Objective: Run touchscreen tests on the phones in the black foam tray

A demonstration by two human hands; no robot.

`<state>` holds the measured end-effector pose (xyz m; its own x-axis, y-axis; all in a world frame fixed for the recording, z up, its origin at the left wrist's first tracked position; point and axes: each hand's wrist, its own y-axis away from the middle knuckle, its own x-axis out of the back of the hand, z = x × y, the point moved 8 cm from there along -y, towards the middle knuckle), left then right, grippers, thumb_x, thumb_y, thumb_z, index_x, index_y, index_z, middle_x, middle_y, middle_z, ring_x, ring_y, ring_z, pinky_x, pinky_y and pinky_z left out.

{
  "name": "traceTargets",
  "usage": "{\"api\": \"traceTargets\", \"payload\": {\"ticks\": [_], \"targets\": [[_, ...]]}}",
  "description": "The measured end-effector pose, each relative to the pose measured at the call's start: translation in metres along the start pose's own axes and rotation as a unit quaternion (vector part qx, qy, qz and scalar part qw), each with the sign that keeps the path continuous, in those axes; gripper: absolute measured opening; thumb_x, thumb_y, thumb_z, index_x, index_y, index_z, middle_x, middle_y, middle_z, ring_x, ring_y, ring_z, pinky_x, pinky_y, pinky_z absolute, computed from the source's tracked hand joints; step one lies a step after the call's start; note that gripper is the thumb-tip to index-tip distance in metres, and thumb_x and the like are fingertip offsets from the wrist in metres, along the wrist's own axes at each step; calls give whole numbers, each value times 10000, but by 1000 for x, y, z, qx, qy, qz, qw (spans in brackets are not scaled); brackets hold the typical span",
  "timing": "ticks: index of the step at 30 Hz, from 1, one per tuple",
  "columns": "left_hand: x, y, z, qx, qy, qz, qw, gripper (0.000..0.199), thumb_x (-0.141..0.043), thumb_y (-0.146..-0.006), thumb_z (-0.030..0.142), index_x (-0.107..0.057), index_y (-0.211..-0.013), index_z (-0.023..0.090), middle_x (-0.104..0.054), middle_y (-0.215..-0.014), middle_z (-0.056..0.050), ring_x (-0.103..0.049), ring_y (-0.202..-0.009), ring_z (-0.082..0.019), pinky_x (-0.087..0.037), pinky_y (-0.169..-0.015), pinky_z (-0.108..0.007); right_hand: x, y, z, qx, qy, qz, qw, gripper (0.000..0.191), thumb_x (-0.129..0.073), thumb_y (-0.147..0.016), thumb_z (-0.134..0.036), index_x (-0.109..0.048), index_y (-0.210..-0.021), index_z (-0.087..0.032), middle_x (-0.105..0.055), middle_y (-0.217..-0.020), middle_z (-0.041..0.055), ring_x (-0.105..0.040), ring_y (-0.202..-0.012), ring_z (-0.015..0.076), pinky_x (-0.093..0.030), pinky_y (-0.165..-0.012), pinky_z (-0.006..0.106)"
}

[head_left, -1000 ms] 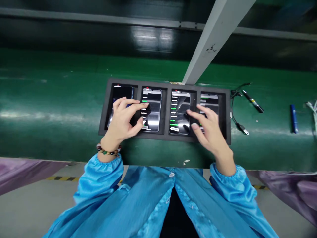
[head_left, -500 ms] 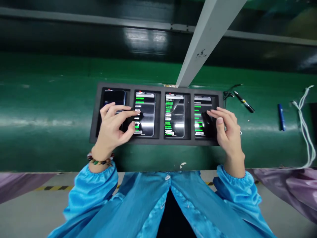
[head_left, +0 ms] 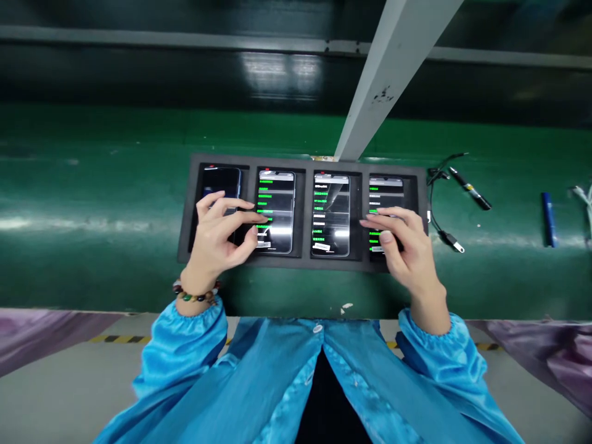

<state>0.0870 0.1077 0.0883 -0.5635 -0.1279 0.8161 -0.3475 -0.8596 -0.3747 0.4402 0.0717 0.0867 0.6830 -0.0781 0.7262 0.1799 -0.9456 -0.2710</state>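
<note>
A dark foam tray (head_left: 305, 264) holds several phones, each in its own slot. My left hand (head_left: 221, 234) is open over the leftmost phone (head_left: 222, 179), its fingertips at the left part of the second phone (head_left: 280, 213). That second screen shows green and white text lines, as does the third phone (head_left: 331, 213), which no hand covers. Fingers apart and holding nothing, my right hand (head_left: 407, 246) hovers over the rightmost phone (head_left: 386, 185) and hides part of its screen. Whether any fingertip touches glass I cannot tell.
Right of the tray lie a black cable (head_left: 446, 237), a black pen (head_left: 470, 189), a blue marker (head_left: 549, 219) and a white cord (head_left: 583, 196). A grey post (head_left: 374, 92) rises behind the tray. Pink cloth shows at both lower sides.
My right hand has moved left across the rightmost phone, uncovering the cable's plug. Text on the second, third and rightmost screens has changed. The view has shifted slightly.
</note>
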Motion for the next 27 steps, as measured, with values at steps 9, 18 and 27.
{"api": "traceTargets", "payload": {"ticks": [9,18,27], "targets": [[-5,-3,2,6,5,-39,999,204,-653,-923,336,-832,-1018,310,-821,-1088,-36,-759,-1130,-296,-375,-1278,-603,-38,-10,-36,74,-12,-90,993,329,-555,-1143,-356,-718,-1422,-294,-796,-1403,63,-620,-1480,303,-432,-1291,578],[-4,-1,1,8,1,-31,999,222,-661,-941,323,-830,-1083,303,-827,-1134,-44,-760,-1167,-294,-376,-1285,-598,-43,-6,-37,65,-43,-99,992,300,-555,-1142,-366,-757,-1361,-328,-831,-1333,27,-687,-1392,287,-429,-1286,603],[6,0,-4,57,-23,37,997,255,-618,-947,282,-827,-1093,300,-825,-1108,-45,-765,-1143,-285,-396,-1280,-603,-34,-4,-34,58,-56,-38,996,311,-548,-1136,-347,-760,-1361,-321,-826,-1305,52,-699,-1359,306,-487,-1209,577]]}}
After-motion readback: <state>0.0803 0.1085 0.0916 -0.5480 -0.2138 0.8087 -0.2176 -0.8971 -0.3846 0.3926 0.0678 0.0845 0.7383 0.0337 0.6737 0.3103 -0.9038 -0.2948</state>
